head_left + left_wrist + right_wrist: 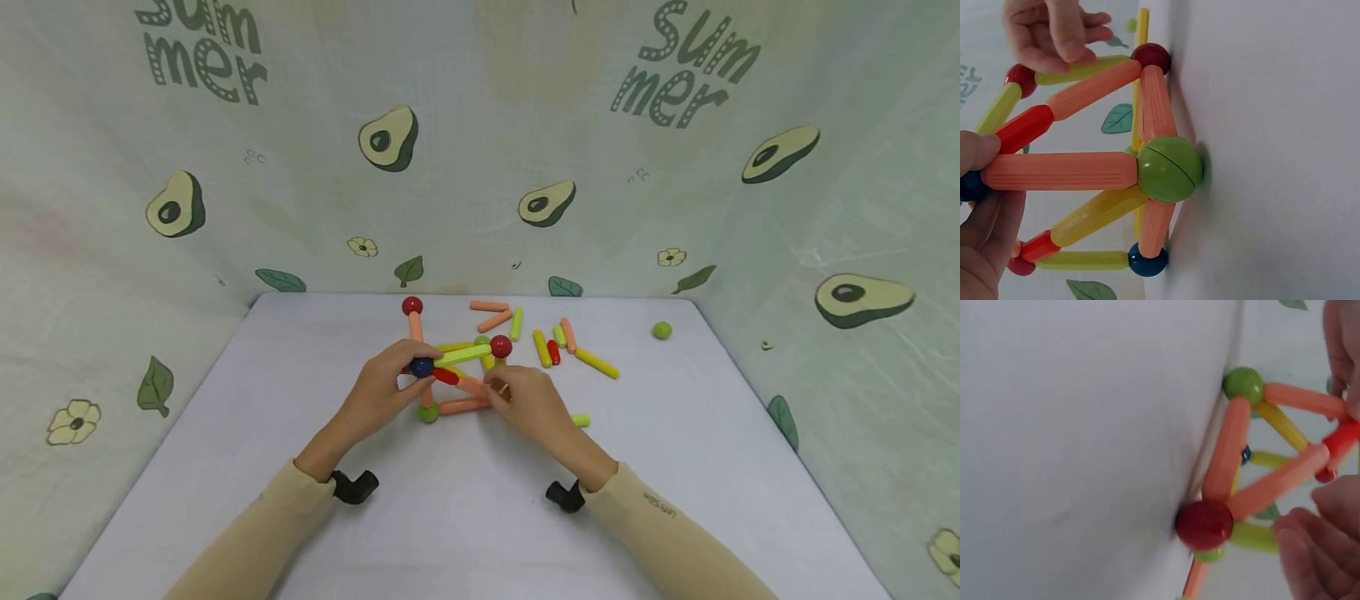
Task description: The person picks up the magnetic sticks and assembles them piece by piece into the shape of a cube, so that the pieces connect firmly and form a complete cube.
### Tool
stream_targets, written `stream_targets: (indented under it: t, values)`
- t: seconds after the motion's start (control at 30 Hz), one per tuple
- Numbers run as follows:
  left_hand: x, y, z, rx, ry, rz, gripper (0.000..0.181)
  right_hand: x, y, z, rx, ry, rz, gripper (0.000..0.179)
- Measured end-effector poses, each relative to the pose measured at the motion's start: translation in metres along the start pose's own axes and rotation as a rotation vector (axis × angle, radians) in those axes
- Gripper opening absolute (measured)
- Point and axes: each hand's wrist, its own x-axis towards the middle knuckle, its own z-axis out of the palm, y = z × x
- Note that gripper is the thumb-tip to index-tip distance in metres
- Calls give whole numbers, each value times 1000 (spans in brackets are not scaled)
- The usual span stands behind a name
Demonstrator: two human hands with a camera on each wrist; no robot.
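One blue ball (422, 367) in left hand (381, 386)

Balls (501, 347) are red, blue or green, the backdrop (465, 192) avocado-patterned

Ball-and-rod frame (463, 356) on table (450, 533), back half, slightly left of middle. Left hand (381, 383) at its left, on 1 corner ball (422, 367); right hand (534, 403) at its right front. Loose rods (597, 363) behind and right of frame. 1 more rod (581, 421) just right of right hand. 1 lone ball (662, 331) far right, beyond rods. Cloth backdrop (472, 237) behind table.
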Motion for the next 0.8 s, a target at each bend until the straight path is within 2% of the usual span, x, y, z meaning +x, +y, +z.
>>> stream_targets:
  t: [0.1, 0.17, 0.23, 0.3, 0.4, 0.5, 0.6, 0.7, 0.8]
  values:
    - [0, 1, 0, 2, -1, 1, 45, -2, 13, -16, 105, 111, 64, 10]
    - [1, 1, 0, 1, -3, -3, 45, 0, 21, -26, 165, 137, 97, 19]
    - [1, 1, -1, -1, -2, 1, 46, 6, 27, -35, 216, 94, 98, 34]
    - [1, 0, -1, -2, -6, 6, 47, 13, 30, -40, 249, 6, 74, 46]
    - [4, -4, -3, -2, -20, 22, 50, 19, 29, -43, 262, -89, 22, 47]
    - [9, -10, -7, 9, -42, 28, 54, 18, 25, -42, 258, -97, -10, 39]
    - [14, -17, -14, 70, -36, 25, 58, 16, 17, -40, 273, -95, -43, 37]
    - [16, -19, -20, 182, 8, 16, 59, 14, 8, -37, 272, -106, -62, 38]
    - [14, -12, -22, 289, 79, 1, 52, 14, 2, -33, 263, -109, -51, 38]
